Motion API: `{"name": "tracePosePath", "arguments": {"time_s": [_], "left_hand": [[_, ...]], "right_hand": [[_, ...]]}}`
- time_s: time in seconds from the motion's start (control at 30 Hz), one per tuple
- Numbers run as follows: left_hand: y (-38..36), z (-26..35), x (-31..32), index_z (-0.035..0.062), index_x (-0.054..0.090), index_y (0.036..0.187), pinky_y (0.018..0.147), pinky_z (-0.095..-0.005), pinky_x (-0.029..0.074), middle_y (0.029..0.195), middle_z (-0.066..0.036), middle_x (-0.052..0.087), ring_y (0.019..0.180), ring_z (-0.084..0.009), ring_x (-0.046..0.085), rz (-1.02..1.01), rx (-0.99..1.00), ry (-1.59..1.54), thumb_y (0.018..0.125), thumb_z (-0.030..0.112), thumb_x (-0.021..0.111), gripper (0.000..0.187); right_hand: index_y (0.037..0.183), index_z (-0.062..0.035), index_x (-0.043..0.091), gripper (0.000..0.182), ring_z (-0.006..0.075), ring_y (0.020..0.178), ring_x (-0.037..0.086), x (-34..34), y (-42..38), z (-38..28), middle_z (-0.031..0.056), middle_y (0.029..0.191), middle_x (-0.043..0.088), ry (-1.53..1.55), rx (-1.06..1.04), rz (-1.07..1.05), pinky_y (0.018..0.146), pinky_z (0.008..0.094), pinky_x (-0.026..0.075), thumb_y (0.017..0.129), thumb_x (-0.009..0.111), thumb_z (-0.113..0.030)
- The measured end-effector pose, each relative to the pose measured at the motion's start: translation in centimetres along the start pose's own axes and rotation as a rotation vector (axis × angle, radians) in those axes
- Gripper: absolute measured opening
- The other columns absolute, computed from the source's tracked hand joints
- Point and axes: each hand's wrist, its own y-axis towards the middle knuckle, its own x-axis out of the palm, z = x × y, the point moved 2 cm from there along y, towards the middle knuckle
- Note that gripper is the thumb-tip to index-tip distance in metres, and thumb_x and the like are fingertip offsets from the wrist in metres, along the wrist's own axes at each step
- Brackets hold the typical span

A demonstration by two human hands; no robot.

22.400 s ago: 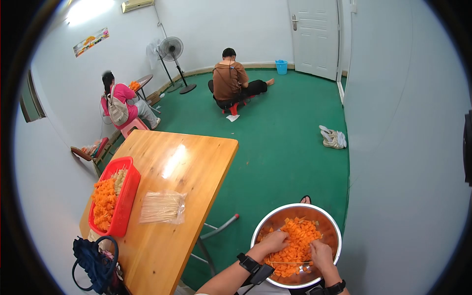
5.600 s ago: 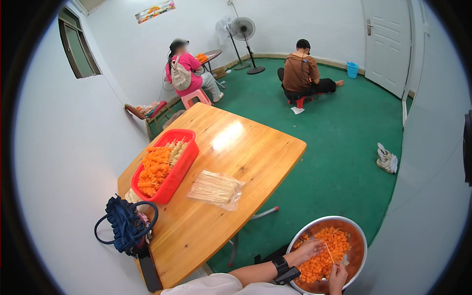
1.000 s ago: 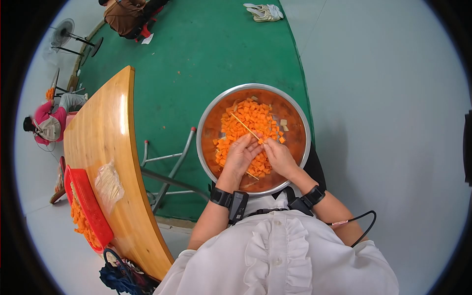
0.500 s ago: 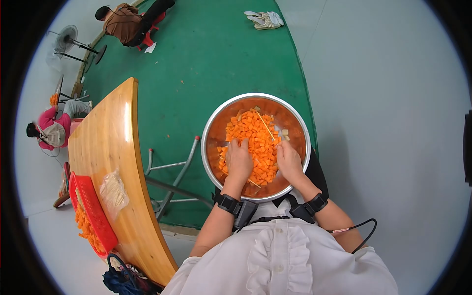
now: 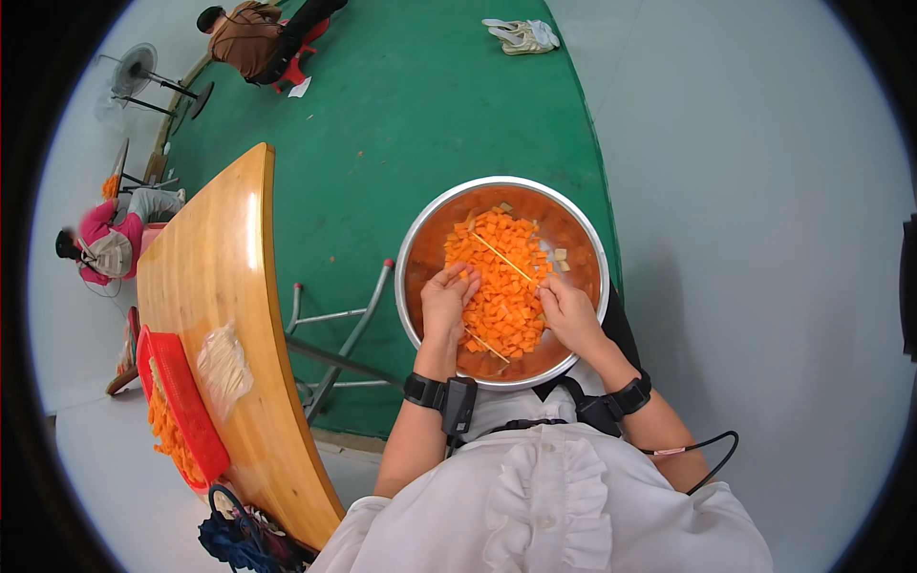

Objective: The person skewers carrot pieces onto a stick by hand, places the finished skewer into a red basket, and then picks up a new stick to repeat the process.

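A steel bowl [image 5: 408, 235] on my lap holds many orange carrot cubes [image 5: 509, 307] and a few pale cubes [image 5: 561, 260] near its right side. My right hand [image 5: 568, 310] pinches the lower right end of a thin wooden stick [image 5: 501, 256], which slants up and left above the cubes. At the left of the bowl, my left hand [image 5: 447, 298] has its fingers curled over the cubes; whether something is between them is too small to make out. Another thin stick [image 5: 486, 345] lies on the cubes near the bowl's lower edge.
Left of me, a wooden table [image 5: 234, 248] bears a bag of sticks [image 5: 224, 371] and a red basket [image 5: 196, 420] with carrot pieces. Metal legs [image 5: 351, 334] stand beside it. Farther off are two seated people, a fan [image 5: 137, 69] and shoes [image 5: 522, 36].
The stick at my right hand has swung to a flatter slant, its upper end now farther left. My left hand has shifted slightly left and turned, with its fingers more curled.
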Motion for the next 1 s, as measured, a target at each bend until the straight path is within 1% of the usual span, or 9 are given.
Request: {"name": "tracePosePath", "arguments": {"time_s": [0.1,0.13,0.27,0.37,0.47,0.57,0.67,1.0], "left_hand": [[0.4,-0.1,-0.6,-0.0122,0.042,0.114,0.082,-0.0272,0.051,0.109,-0.019,0.051,0.098,-0.0244,0.056,0.015,-0.032,-0.164,0.083,-0.008,0.047,0.031],[0.6,-0.2,-0.7,-0.012,0.043,0.113,0.083,-0.0281,0.05,0.109,-0.019,0.051,0.099,-0.0249,0.055,0.02,-0.039,-0.208,0.082,-0.008,0.047,0.031],[0.4,-0.4,-1.0,-0.0113,0.043,0.113,0.084,-0.0295,0.049,0.108,-0.019,0.051,0.101,-0.0258,0.055,0.023,-0.06,-0.231,0.082,-0.009,0.047,0.031],[0.2,-0.5,-1.0,-0.011,0.043,0.112,0.085,-0.0296,0.049,0.108,-0.018,0.051,0.101,-0.0255,0.055,0.034,-0.057,-0.212,0.081,-0.01,0.047,0.031],[0.1,-0.1,-0.7,-0.0108,0.044,0.112,0.084,-0.0293,0.049,0.109,-0.018,0.051,0.1,-0.0251,0.055,0.03,-0.061,-0.205,0.081,-0.01,0.046,0.031],[0.0,0.0,-0.7,-0.011,0.044,0.112,0.084,-0.0293,0.049,0.109,-0.018,0.051,0.1,-0.0253,0.056,0.033,-0.055,-0.208,0.081,-0.011,0.046,0.031],[0.0,0.0,-0.7,-0.0112,0.044,0.112,0.085,-0.0294,0.049,0.108,-0.018,0.05,0.1,-0.0256,0.055,0.035,-0.045,-0.202,0.081,-0.011,0.045,0.031],[-0.1,0.1,-0.6,-0.011,0.046,0.11,0.082,-0.0273,0.051,0.106,-0.018,0.052,0.098,-0.0237,0.057,0.049,-0.04,-0.163,0.081,-0.012,0.046,0.029]], "right_hand": [[0.08,-0.0016,0.051,0.018,0.034,0.067,0.058,-0.4,-0.4,-0.2,0.0176,0.069,0.058,-0.083,-0.003,-0.164,0.06,0.0409,0.045,0.086,0.045,-0.017],[0.078,-0.0023,0.051,0.018,0.0344,0.064,0.058,-0.1,-0.7,0.2,0.0174,0.065,0.057,-0.135,-0.037,-0.146,0.057,0.0414,0.045,0.085,0.045,-0.017],[0.077,-0.0031,0.052,0.017,0.034,0.061,0.058,0.2,-1.4,-0.2,0.0176,0.063,0.056,-0.253,-0.054,-0.168,0.056,0.0421,0.045,0.085,0.045,-0.017],[0.077,-0.0031,0.053,0.017,0.0338,0.061,0.058,0.3,-1.5,-0.3,0.0173,0.062,0.057,-0.236,-0.067,-0.163,0.055,0.042,0.045,0.084,0.045,-0.017],[0.078,-0.0023,0.052,0.016,0.034,0.058,0.055,0.4,-1.6,0.0,0.0169,0.06,0.055,-0.226,-0.09,-0.145,0.054,0.0405,0.042,0.084,0.047,-0.016],[0.077,-0.003,0.053,0.017,0.0336,0.06,0.058,0.3,-1.5,-0.1,0.0173,0.062,0.057,-0.248,-0.087,-0.161,0.054,0.0417,0.045,0.084,0.046,-0.016],[0.077,-0.0024,0.053,0.016,0.0338,0.058,0.055,0.3,-1.6,-0.1,0.0167,0.061,0.055,-0.222,-0.083,-0.146,0.054,0.0404,0.043,0.083,0.047,-0.015],[0.077,-0.0032,0.052,0.016,0.0331,0.057,0.058,0.3,-1.6,-0.3,0.017,0.059,0.056,-0.245,-0.108,-0.148,0.053,0.0415,0.044,0.084,0.046,-0.016]]}}
